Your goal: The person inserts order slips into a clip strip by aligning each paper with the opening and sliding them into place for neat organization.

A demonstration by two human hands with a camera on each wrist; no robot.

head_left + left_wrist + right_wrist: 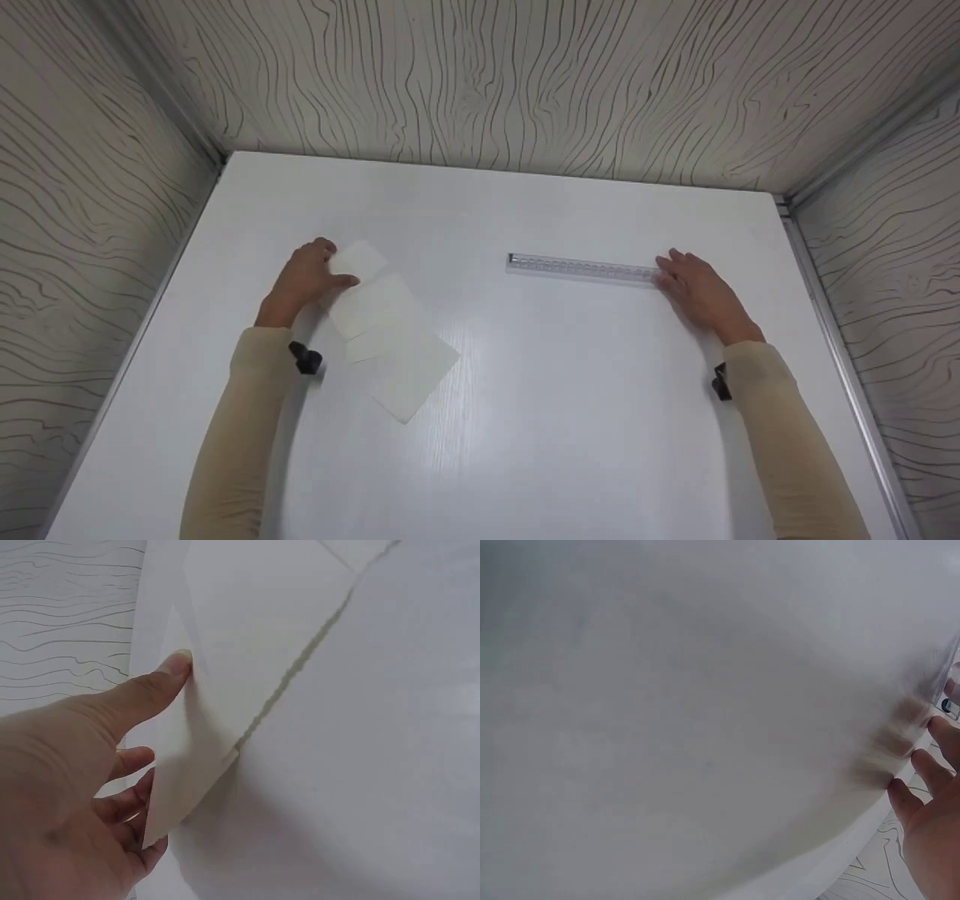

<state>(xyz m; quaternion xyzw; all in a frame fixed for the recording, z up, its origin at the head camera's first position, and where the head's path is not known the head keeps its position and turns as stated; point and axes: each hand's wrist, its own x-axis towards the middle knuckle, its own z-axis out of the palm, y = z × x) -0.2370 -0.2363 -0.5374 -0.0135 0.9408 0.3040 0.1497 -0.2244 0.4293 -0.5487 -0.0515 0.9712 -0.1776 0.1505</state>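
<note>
at nine o'clock our left hand point(304, 276) pinches the paper point(405, 352) by its edge; at two our right hand point(699, 294) grips the clear strip's point(577, 268) end, seemingly leaving both mostly uncovered.

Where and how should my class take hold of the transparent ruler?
Probably best to take the transparent ruler by its right end, coming from the right, where the right grip is. It is long and narrow and points roughly left to right, so that end should suit a pinch across both long edges, away from the paper sheets on its left.
</note>
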